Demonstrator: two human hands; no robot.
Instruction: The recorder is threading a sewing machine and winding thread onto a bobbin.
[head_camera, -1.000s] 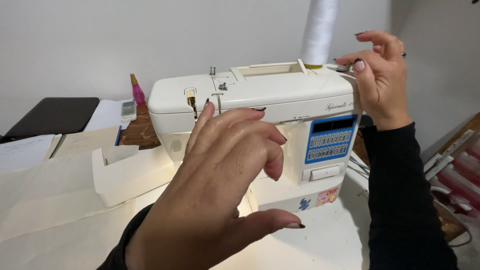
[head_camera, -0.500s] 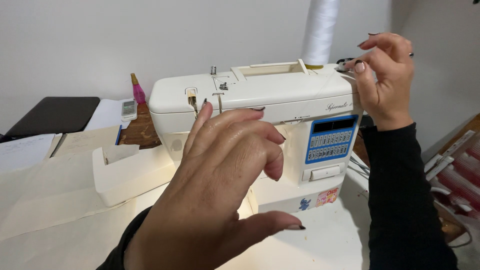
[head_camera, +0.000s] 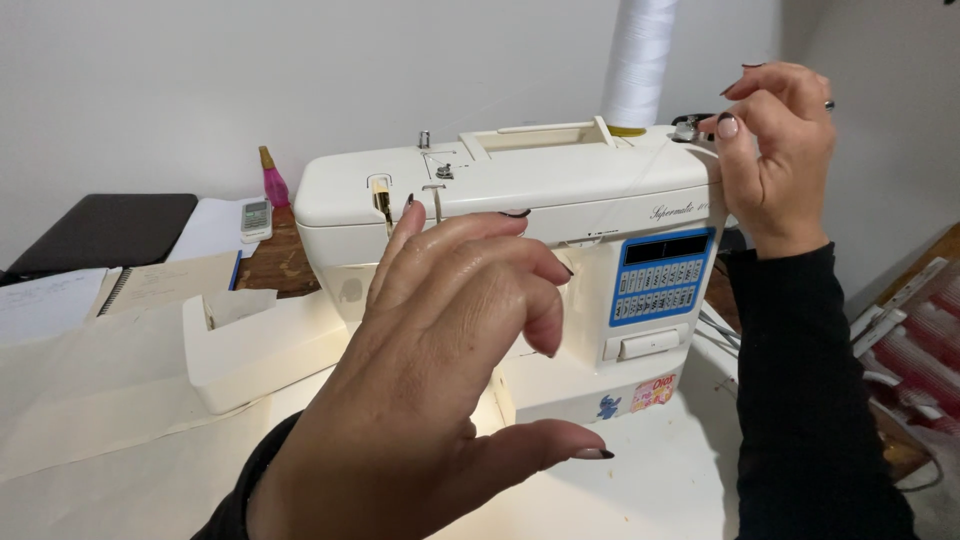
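Thread (head_camera: 640, 180), thin and pale, ran across the top of our sewing machine (head_camera: 560, 200), and it was barely visible against the cream plastic. We saw the machine standing toward the far edge of the surface (head_camera: 680, 480), a boxy cream body with a blue keypad panel (head_camera: 662, 275) on its front and small stickers low on its base. A tall white thread cone (head_camera: 638, 60) rose behind its top. Our right hand (head_camera: 775, 160) was raised at the machine's right upper end, fingertips pinched together beside the small metal bobbin winder (head_camera: 690, 125); we could not tell whether the thread was actually between them. Our left hand (head_camera: 440, 380) hung in front of the machine's face, fingers curled loosely and thumb spread, holding nothing, its fingertips near the thread slot. A cream accessory box (head_camera: 250, 345) sat open at the machine's left, on pale paper sheets (head_camera: 90, 400).
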